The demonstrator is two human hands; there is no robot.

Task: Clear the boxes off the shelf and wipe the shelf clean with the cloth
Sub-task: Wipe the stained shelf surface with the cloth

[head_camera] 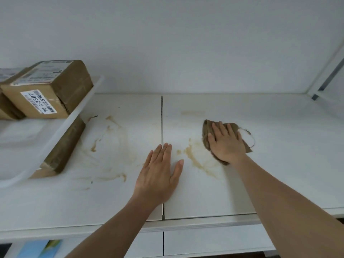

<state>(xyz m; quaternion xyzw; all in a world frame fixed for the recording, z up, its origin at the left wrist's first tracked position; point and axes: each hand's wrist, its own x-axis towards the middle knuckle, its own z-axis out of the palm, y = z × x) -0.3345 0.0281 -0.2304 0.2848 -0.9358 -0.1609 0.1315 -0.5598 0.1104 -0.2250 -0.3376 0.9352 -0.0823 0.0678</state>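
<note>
Our left hand (160, 172) lies flat, fingers straight, on the stained shelf (115, 198) near the seam. Farther right, our right hand (226, 144) presses spread fingers on the cloth (207, 130). Boxes (50, 90) sit in a tray (61, 131) far left.

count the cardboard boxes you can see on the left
3, maybe more hidden. One labelled box sits in the white tray, a second box lies partly cut off at the frame's left edge, and a third box lies under the tray on the shelf.
</note>
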